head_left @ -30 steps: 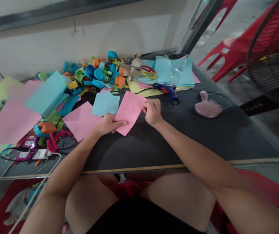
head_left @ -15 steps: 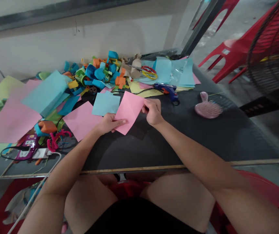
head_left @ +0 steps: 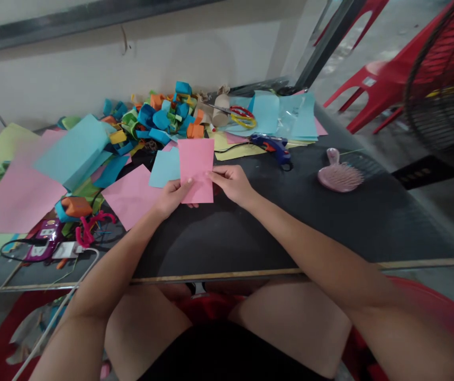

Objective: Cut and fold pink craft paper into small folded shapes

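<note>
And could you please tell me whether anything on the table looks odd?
The pink hairbrush at the right seems out of place: it is for grooming, unlike the glue gun and coloured paper.

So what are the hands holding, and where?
A pink paper: the left hand holds its lower left edge, the right hand its right edge.

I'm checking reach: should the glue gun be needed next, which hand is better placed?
Probably the right hand: at the right edge of the pink paper, it's nearer the glue gun; the left hand grips the lower left, farther away.
</note>
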`<state>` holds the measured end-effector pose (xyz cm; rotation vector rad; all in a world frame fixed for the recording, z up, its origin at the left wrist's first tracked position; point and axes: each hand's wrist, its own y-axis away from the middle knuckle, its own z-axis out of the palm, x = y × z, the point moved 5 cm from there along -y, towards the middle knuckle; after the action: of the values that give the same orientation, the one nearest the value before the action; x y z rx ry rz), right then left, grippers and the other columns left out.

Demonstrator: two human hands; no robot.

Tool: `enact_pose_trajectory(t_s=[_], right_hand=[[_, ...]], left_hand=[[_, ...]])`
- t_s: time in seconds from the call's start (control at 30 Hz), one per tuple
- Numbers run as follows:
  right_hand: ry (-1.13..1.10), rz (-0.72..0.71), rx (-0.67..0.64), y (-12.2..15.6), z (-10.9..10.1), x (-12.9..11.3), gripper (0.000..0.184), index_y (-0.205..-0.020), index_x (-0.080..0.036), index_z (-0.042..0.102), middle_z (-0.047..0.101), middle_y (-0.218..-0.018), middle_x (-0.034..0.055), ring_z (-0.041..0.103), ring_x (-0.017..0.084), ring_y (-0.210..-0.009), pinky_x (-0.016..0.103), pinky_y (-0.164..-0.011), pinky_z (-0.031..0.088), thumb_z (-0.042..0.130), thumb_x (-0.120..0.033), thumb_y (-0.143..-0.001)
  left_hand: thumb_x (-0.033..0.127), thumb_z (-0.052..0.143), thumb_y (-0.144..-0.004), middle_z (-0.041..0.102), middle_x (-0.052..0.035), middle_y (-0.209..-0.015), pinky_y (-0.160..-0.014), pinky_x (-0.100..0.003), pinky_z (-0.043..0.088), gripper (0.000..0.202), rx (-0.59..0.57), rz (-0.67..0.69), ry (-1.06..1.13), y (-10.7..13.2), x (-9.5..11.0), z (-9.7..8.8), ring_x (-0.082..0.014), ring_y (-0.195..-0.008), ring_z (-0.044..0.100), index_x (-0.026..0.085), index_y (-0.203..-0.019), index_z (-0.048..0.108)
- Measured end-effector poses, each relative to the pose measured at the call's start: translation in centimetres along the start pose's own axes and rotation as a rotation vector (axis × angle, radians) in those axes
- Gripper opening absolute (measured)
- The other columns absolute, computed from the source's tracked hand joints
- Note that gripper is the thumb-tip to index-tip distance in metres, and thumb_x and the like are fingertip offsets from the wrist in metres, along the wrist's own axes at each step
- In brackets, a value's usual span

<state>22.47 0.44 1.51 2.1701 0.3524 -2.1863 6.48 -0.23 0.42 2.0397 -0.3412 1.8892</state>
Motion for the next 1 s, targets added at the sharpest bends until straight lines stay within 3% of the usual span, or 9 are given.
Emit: enact_pose_trajectory(t_s=[0.13,0.23,0.33,0.43,0.63,0.77,0.87,1.0], right_hand=[[-0.027,0.083,-0.105,-0.1,0.1,0.2,0.034,-0.059,-0.017,0.065,0.057,-0.05,-0.0023,0.051,0.009,-0.044,0.022,-0.042,0.044,0.074,-0.048,-0.069],[-0.086,0.125,-0.157,-0.1,0.4,0.5,0.028,-0.072,-0.017,0.071,0.061,-0.054,-0.0022,0.053,0.01,-0.046,0.022,-0.044,0.046,0.076,-0.045,-0.067],[-0.166,0.07,-0.105,0.0,0.4,0.5,0.03,-0.087,-0.02,0.075,0.064,-0.06,-0.0027,0.054,0.009,-0.049,0.023,-0.046,0.046,0.074,-0.043,-0.068],[-0.189,-0.008,-0.038,0.1,0.2,0.2,0.024,-0.085,-0.022,0.077,0.065,-0.061,-0.002,0.055,0.01,-0.053,0.024,-0.051,0.047,0.072,-0.04,-0.069],[-0.158,0.005,-0.015,0.3,0.1,-0.1,0.015,-0.075,-0.023,0.076,0.069,-0.071,0.0003,0.056,0.011,-0.061,0.023,-0.053,0.044,0.064,-0.031,-0.07],[-0.134,-0.031,-0.018,0.2,0.0,-0.2,0.014,-0.064,-0.021,0.071,0.064,-0.063,-0.0013,0.053,0.01,-0.058,0.022,-0.054,0.042,0.059,-0.025,-0.068],[-0.157,-0.004,-0.05,0.2,0.0,-0.2,0.016,-0.066,-0.02,0.07,0.063,-0.064,-0.0013,0.052,0.009,-0.056,0.022,-0.054,0.043,0.057,-0.027,-0.069],[-0.183,0.051,-0.082,0.2,0.3,-0.1,0.021,-0.081,-0.019,0.071,0.065,-0.065,-0.0011,0.055,0.01,-0.055,0.022,-0.051,0.045,0.063,-0.036,-0.074]], left_hand=[[0.058,0.065,-0.079,0.064,-0.0034,-0.061,-0.047,-0.022,0.047,0.045,0.123,-0.002,0.037,-0.5,-0.5,-1.5,-0.0119,-0.052,0.06,0.013,-0.078,0.065],[0.049,0.074,-0.074,0.068,-0.0024,-0.071,-0.051,-0.023,0.049,0.042,0.168,0.048,0.086,-0.9,-0.4,-2.1,-0.0124,-0.057,0.062,0.016,-0.099,0.067],[0.046,0.076,-0.072,0.066,0.0005,-0.065,-0.053,-0.024,0.049,0.046,0.152,0.1,0.109,-0.8,0.0,-2.1,-0.011,-0.053,0.058,0.018,-0.108,0.066],[0.044,0.076,-0.072,0.061,0.0026,-0.058,-0.05,-0.022,0.046,0.039,0.144,0.122,0.109,-0.6,0.4,-2.0,-0.0089,-0.048,0.054,0.018,-0.1,0.07],[0.041,0.076,-0.067,0.065,-0.0002,-0.063,-0.051,-0.024,0.046,0.027,0.106,0.107,0.048,-0.2,0.4,-2.2,-0.0091,-0.051,0.052,0.019,-0.082,0.075],[0.036,0.067,-0.07,0.06,-0.0001,-0.058,-0.051,-0.025,0.045,0.021,0.06,0.103,0.089,0.0,0.7,-2.2,-0.0098,-0.05,0.051,0.018,-0.076,0.075],[0.038,0.061,-0.074,0.063,-0.0025,-0.064,-0.055,-0.025,0.047,0.026,0.083,0.126,0.098,0.0,1.1,-2.2,-0.0117,-0.056,0.055,0.016,-0.076,0.074],[0.039,0.073,-0.071,0.068,-0.0035,-0.077,-0.065,-0.023,0.048,0.025,0.182,0.216,-0.034,-0.1,1.5,-2.2,-0.0117,-0.07,0.06,0.016,-0.079,0.072]])
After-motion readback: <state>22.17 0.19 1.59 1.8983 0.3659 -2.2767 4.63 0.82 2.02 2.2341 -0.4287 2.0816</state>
